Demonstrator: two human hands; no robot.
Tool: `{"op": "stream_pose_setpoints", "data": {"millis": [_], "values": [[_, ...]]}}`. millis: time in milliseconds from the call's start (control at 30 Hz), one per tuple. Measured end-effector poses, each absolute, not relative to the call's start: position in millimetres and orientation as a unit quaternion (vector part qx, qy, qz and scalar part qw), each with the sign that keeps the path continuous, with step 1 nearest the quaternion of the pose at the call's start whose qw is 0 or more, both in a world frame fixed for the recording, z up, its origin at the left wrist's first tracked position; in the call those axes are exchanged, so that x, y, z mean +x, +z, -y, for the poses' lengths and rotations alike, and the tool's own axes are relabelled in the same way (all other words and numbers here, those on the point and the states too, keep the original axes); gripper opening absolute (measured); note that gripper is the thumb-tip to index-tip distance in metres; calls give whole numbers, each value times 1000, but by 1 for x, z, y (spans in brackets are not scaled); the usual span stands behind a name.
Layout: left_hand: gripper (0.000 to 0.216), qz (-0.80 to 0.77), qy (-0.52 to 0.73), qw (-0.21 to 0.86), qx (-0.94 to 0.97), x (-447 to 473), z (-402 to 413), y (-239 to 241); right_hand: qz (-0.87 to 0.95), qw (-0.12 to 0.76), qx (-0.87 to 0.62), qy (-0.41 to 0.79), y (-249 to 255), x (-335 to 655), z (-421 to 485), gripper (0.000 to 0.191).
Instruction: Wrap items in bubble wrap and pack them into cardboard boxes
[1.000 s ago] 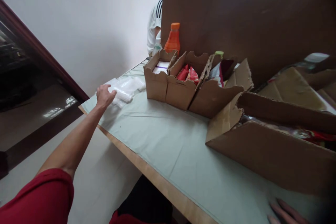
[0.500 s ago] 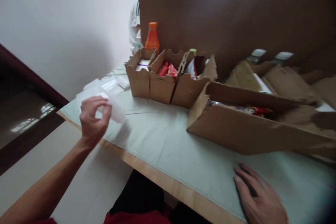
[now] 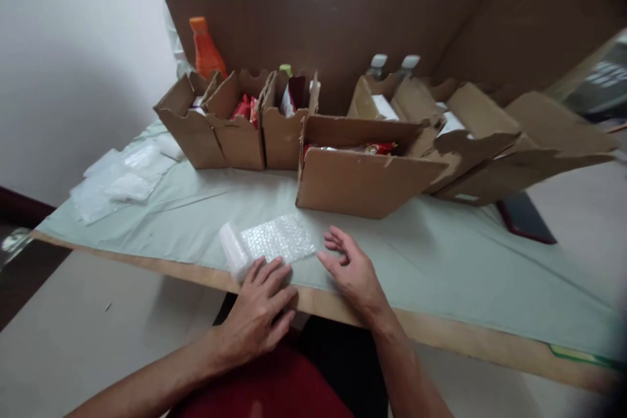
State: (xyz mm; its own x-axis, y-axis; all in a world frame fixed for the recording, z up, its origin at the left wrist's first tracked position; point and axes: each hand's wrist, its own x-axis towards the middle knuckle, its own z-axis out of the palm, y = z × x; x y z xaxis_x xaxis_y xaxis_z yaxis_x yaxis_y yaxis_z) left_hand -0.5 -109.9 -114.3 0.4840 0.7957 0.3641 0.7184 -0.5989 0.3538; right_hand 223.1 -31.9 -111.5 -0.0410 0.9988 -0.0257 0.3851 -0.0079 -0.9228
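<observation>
The clear, partly rolled bubble-wrap strip (image 3: 284,238) lies on the pale green tablecloth (image 3: 465,274), at twelve o'clock from the left hand (image 3: 259,310), whose extended fingers touch its near edge, unclenched. At the strip's four o'clock, the right hand (image 3: 355,277) curves loosely, grasping nothing; an open brown cardboard box (image 3: 360,183) stands at two o'clock.

The head-worn camera looks from above the near side of the desk (image 3: 470,274), facing forward and steeply enough downward to take in the floor (image 3: 73,326) below the desk's front edge. That edge crosses the frame obliquely, descending toward the right. The left hand (image 3: 264,304) and right hand (image 3: 355,274) occupy the close range, low center. Cardboard boxes (image 3: 360,183) stand at middle range, viewed from front and above; a brown panel (image 3: 343,6) bounds the far field.
</observation>
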Motion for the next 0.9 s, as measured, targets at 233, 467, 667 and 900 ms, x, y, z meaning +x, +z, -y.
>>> {"op": "stream_pose_setpoints", "data": {"millis": [233,467,667,900], "values": [[32,-490,335,42,804,-38,124,-109,649,313,-620,310,-110,201,14,63],[17,-608,272,-40,745,-75,112,-118,732,241,-593,234,-105,158,-4,52],[14,-618,231,-61,749,-86,90,-108,654,334,-659,161,-88,224,31,48],[15,-589,270,-10,762,-53,51,-120,537,287,-790,78,-89,348,76,58]]}}
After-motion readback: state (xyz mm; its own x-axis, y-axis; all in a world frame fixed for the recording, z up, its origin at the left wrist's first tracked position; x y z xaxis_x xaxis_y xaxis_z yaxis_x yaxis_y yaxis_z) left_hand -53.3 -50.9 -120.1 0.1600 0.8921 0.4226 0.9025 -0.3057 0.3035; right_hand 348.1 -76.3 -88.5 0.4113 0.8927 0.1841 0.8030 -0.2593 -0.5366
